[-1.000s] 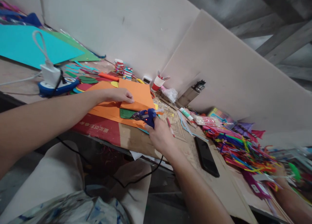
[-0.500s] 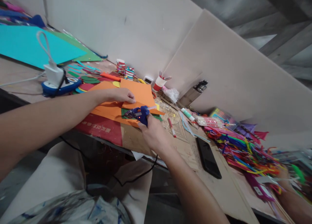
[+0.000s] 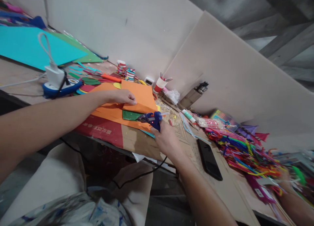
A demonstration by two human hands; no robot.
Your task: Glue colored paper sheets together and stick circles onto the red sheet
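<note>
My right hand [image 3: 165, 136] grips a blue hot glue gun [image 3: 154, 120] with its small red light lit and a glue stick poking out the back. Its nozzle points left, over the right part of a green strip [image 3: 130, 115]. My left hand [image 3: 125, 97] is closed on an orange sheet [image 3: 141, 93], at its left edge, just behind the green strip. The sheet's near edge is raised a little. Beneath lies more orange paper [image 3: 108, 113]. The left fingertips are partly hidden, but they appear to pinch the sheet.
A black phone [image 3: 209, 159] lies on cardboard at the right, with a pile of pipe cleaners [image 3: 245, 150] beyond. Another person's arm [image 3: 294, 196] reaches in there. A power strip [image 3: 61, 87] stands left. The glue gun's black cord [image 3: 142, 177] hangs past the table edge.
My right hand has moved the glue gun to the right along the green strip, uncovering the strip's left part. My left hand stays in place on the orange sheet.
</note>
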